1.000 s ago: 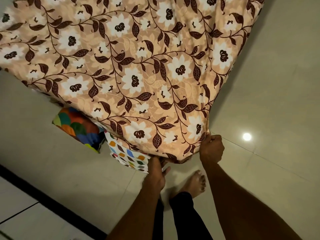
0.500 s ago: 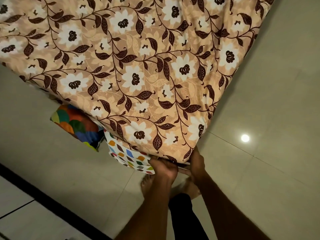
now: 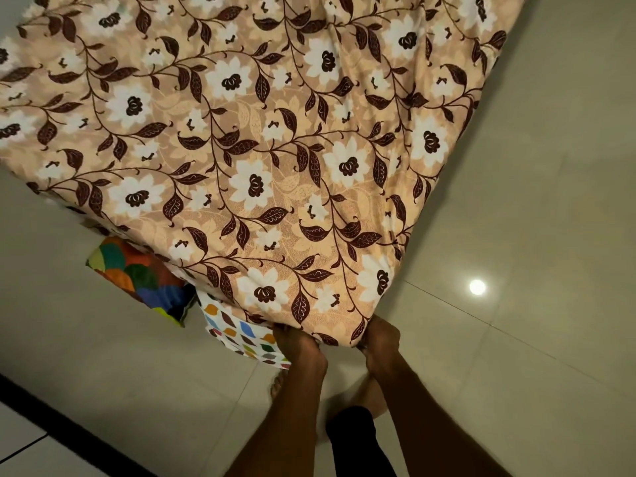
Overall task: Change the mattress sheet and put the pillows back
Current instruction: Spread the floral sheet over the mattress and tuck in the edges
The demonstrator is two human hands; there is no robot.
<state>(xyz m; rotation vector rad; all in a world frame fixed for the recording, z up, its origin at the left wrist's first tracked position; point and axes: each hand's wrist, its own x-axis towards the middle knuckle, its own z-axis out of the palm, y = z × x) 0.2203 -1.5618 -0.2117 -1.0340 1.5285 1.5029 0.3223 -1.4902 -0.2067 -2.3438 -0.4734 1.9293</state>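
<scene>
Pale floor tiles (image 3: 516,235) lie under our mattress; both our hands, left hand (image 3: 298,342) and right hand (image 3: 380,337), pinch the flowered sheet (image 3: 261,149) at its near corner, pillows (image 3: 144,280) beside its left edge.

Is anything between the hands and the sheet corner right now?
Nothing visible: the left hand and right hand both already grip the floral sheet at its near corner.

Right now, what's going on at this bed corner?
A person is fitting the floral sheet over the mattress corner nearest them. The left hand and right hand both grip the sheet's edge at that corner. Two patterned pillows lie on the tiled floor beside the bed, not yet put back.
</scene>
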